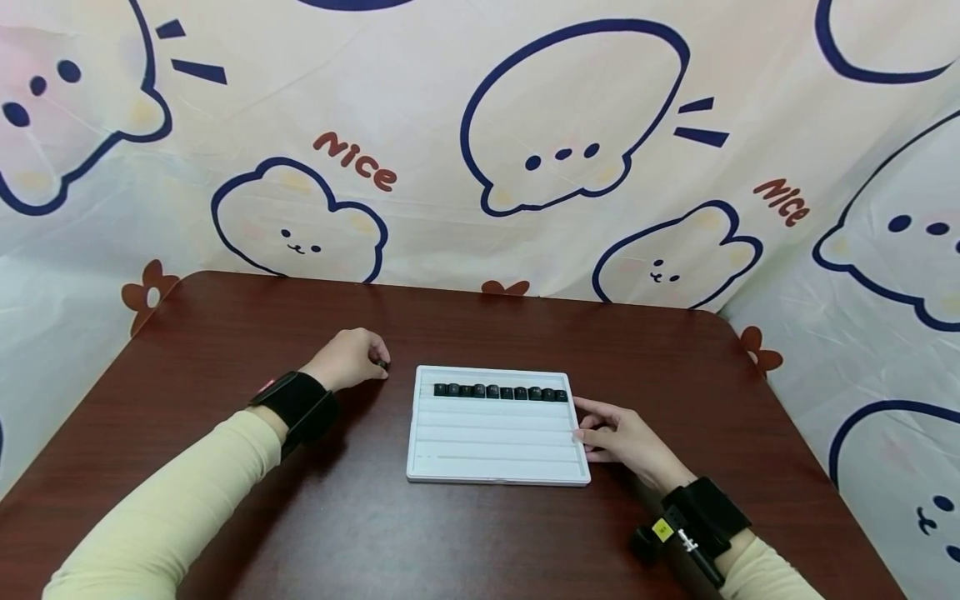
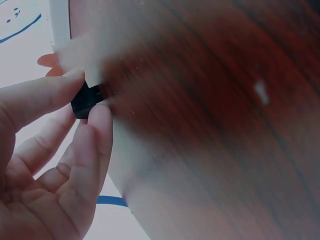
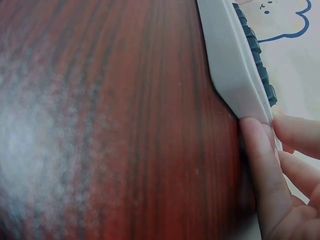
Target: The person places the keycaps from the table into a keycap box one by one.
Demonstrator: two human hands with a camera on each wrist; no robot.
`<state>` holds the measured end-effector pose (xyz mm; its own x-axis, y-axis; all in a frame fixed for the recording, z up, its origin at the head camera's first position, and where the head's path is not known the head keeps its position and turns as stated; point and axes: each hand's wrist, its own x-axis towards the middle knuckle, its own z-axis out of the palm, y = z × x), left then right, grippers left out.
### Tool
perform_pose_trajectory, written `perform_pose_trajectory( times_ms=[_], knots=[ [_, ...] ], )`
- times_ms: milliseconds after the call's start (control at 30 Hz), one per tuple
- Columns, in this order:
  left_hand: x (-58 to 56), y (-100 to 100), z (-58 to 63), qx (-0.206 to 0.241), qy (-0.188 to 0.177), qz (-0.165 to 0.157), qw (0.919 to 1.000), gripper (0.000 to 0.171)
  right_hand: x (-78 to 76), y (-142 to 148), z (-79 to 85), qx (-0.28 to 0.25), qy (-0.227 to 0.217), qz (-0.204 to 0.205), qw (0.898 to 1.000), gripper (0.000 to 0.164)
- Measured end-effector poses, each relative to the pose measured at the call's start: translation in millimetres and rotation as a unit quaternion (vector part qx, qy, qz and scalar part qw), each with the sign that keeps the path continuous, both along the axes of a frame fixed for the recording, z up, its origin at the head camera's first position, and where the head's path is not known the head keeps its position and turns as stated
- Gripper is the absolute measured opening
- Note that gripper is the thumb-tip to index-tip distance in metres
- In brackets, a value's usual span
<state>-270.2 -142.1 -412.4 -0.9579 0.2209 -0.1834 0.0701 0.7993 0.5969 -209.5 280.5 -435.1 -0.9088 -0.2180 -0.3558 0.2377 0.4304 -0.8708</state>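
My left hand (image 1: 348, 358) is over the table to the left of the white tray (image 1: 495, 468). Between its thumb and fingertips it pinches a small black keycap (image 2: 85, 102), seen close up in the left wrist view. The tray has several long ridged rows, and a line of black keycaps (image 1: 492, 392) fills the row near its far edge. At the tray's right edge, my right hand (image 1: 626, 437) grips the rim with thumb and fingers. In the right wrist view, the thumb (image 3: 265, 170) lies against the tray's side wall.
The tray lies on a dark reddish-brown wooden table (image 1: 337, 517) with rounded far corners. Behind and beside the table hangs a pale curtain (image 1: 420, 83) with blue cartoon outlines. Each wrist wears a black band (image 1: 300, 408).
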Motion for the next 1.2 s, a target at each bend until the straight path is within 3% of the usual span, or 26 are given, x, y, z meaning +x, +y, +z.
perform_pose_trajectory(
  times_ms=[667,1200],
  knots=[
    [5.4,-4,-0.5,-0.001,-0.001,0.001,1.0000,0.011,0.8,-2,-1.1,0.006,0.000,-0.004,1.000,0.063],
    [7.3,-7,12.3,0.021,-0.017,-0.008,0.9996,0.019,1.5,-3,1.4,0.008,0.003,-0.006,1.000,0.064]
  ],
)
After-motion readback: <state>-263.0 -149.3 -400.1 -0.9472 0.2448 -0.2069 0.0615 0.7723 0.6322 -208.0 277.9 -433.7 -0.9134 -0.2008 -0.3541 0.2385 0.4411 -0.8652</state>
